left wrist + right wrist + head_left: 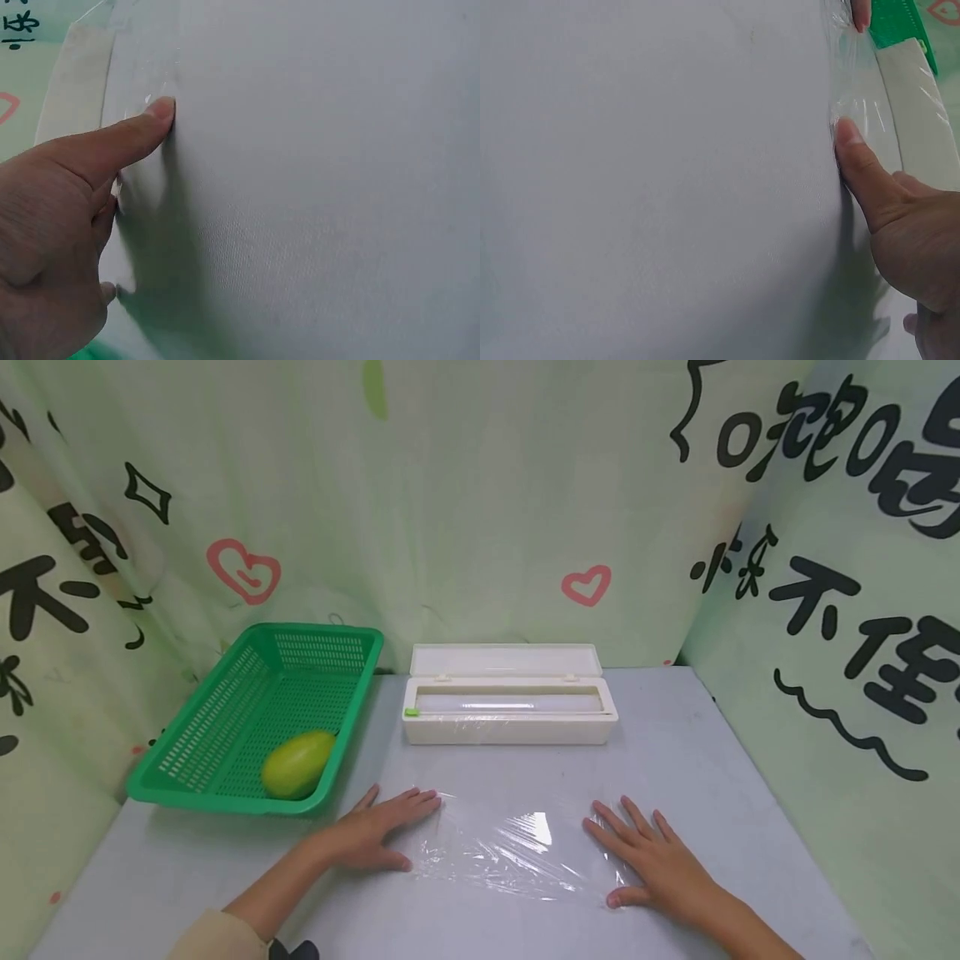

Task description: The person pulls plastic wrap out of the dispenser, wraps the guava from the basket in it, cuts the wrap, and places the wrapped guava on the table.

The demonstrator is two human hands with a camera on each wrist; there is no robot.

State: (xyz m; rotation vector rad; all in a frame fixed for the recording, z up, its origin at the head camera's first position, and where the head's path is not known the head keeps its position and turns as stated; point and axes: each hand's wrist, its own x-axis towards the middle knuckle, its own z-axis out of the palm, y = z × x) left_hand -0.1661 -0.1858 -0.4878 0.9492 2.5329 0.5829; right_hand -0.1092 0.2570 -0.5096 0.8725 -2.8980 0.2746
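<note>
A sheet of clear plastic wrap (510,852) lies spread and wrinkled on the table, shining where light hits it. My left hand (375,831) touches its left edge with fingers spread and straight. On the opposite edge rests my right hand (656,864), its fingers also spread. In the left wrist view the left thumb (146,127) lies at the film's border. The right thumb (862,165) presses the near edge of the film in the right wrist view. Behind the sheet stands a white cling-film box (510,727), lid raised, with a roll inside.
A green plastic basket (210,802) stands at the left, holding one yellow-green oval fruit (300,764). The white table (720,777) ends at the back against a pale green curtain (465,527) with hearts and black lettering.
</note>
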